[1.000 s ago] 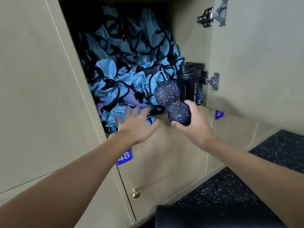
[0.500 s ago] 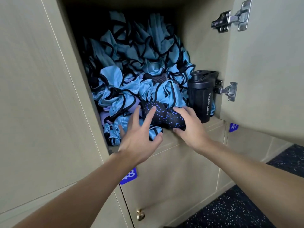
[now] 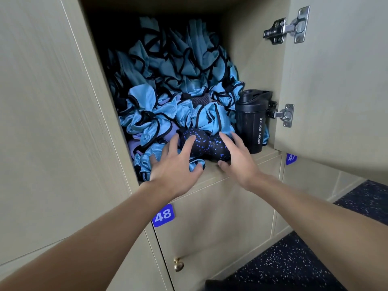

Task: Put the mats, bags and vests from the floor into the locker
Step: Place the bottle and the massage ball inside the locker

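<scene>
Head view: peanut roller is lying crosswise at frame centre, spread left hand pressing it, right hand cupping its end.

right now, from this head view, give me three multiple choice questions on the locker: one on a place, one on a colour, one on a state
1. Where does the black plastic sport bottle stand?
a) at the right of the open beige locker, beside the lower metal hinge
b) lying on its side at the left
c) hidden at the back

2. What colour is the trim on the crumpled blue fabric vests?
a) white
b) black
c) red

3. The beige locker door is
a) shut
b) open
c) taken off

Answers:
1 a, since it stands upright at the locker's right edge, next to the hinge.
2 b, since dark edging runs along the folds.
3 b, since it swings out to the right and the locker's inside is in full view.
</scene>
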Tool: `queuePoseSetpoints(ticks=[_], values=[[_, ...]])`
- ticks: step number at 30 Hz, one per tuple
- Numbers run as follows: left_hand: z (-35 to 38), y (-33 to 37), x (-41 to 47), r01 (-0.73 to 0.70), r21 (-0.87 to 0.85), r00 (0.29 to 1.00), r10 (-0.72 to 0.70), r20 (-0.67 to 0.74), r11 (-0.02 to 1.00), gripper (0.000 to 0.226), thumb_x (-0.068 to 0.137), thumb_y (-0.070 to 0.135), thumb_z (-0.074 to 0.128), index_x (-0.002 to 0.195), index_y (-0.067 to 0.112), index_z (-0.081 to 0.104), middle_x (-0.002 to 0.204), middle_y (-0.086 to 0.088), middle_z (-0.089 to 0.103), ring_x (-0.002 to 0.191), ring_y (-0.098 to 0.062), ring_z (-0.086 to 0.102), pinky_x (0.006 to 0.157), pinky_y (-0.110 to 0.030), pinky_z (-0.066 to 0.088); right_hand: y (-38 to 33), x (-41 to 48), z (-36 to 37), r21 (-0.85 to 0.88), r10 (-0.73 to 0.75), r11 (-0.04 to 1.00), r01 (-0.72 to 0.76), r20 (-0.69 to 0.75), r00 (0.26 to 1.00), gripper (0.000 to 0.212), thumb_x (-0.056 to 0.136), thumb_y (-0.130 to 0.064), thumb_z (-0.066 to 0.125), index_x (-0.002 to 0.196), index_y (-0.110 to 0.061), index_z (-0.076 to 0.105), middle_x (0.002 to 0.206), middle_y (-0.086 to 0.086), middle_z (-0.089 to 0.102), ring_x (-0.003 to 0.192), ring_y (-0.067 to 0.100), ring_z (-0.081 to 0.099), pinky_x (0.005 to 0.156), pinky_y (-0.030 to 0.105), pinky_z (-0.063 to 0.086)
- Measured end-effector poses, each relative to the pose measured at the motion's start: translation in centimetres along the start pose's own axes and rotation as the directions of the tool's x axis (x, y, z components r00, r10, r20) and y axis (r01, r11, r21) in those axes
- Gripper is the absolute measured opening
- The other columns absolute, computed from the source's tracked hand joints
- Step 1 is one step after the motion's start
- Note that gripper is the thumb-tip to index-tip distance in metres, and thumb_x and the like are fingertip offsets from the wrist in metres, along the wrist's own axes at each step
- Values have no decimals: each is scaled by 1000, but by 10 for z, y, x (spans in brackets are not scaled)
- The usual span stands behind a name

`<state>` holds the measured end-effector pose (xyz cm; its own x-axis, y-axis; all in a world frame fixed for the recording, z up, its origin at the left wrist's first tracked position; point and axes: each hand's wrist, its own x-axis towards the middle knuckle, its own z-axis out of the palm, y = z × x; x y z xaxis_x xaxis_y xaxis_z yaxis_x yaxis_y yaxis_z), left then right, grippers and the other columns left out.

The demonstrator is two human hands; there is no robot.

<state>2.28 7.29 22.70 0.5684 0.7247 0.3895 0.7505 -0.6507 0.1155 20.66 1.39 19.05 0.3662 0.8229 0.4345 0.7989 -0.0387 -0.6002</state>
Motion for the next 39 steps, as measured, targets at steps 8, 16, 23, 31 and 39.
queuePoseSetpoints(ticks=[8,16,23,31,39], values=[[-14,10,-2,-50,45,998,51,-28,998,67,92,54,43,149,41,11,157,-5,16,141,-29,27,109,-60,28,-3,-2,-7,-28,37,999,-37,1,999,82,86,-18,66,152,-28,17,157,2,14,135,31,35,112,46,33],[-18,15,-3,-80,49,997,80,-4,996,66,93,53,44,150,38,14,158,-6,16,143,-30,25,110,-63,27,-2,-4,-12,-13,61,998,-60,22,998,87,85,-23,68,153,-27,14,151,2,20,126,29,45,106,46,41],[-39,27,-6,-102,28,995,102,-15,994,64,92,53,46,149,33,22,158,-4,21,145,-26,24,112,-60,26,-19,-31,-46,-40,59,998,-58,11,998,81,87,-26,65,151,-26,16,151,0,21,129,27,42,107,46,39],[-96,124,-10,-362,-72,924,347,-157,930,61,92,49,50,146,26,35,151,0,36,141,-22,33,112,-53,29,-31,-132,-184,-221,4,971,-89,-360,933,51,93,-17,57,140,-17,39,137,1,40,124,20,43,105,37,35],[-133,274,-28,-638,-76,756,603,-256,767,60,91,46,52,145,26,35,150,0,38,135,-23,39,105,-44,36,-4,-234,-306,-224,131,888,-401,-713,689,43,92,-13,56,133,-15,43,137,4,40,127,18,33,108,42,26]])
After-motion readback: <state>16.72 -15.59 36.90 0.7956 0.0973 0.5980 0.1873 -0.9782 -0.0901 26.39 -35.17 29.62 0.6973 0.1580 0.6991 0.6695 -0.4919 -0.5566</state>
